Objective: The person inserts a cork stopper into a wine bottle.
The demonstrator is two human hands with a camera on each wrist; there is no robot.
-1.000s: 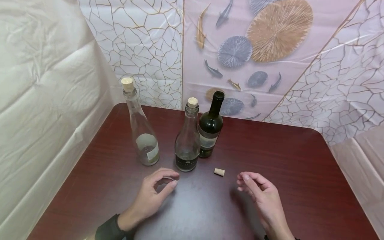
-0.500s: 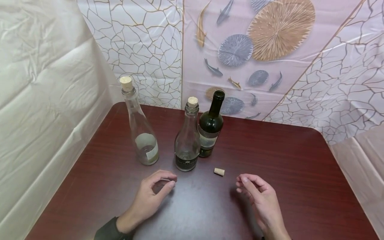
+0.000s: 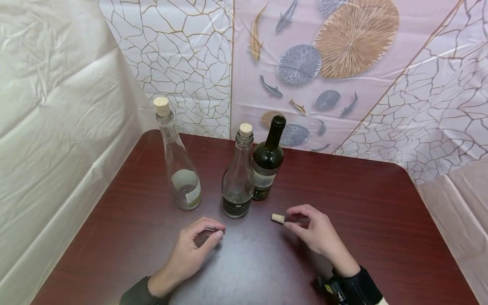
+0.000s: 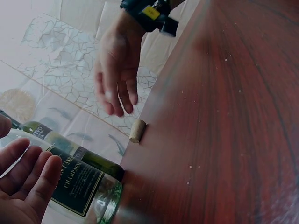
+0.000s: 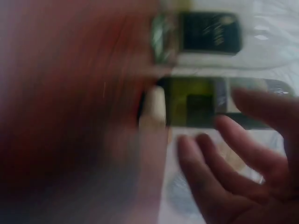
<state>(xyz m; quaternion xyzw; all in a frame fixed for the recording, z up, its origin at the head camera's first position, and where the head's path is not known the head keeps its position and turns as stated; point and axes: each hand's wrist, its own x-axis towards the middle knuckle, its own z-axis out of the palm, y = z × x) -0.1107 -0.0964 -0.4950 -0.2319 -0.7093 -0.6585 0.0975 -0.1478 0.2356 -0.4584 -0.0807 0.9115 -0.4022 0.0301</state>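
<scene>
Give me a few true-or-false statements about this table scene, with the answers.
1. A dark green bottle and two clear bottles stand on the table. True.
2. The dark green bottle is corked. False: its mouth is open; the clear bottles have stoppers.
3. The right grip is nearer the loose cork than the left grip is. True.
4. The loose cork stands upright. False: it lies on its side.
5. The left grip holds a bottle. False: it holds nothing.
</scene>
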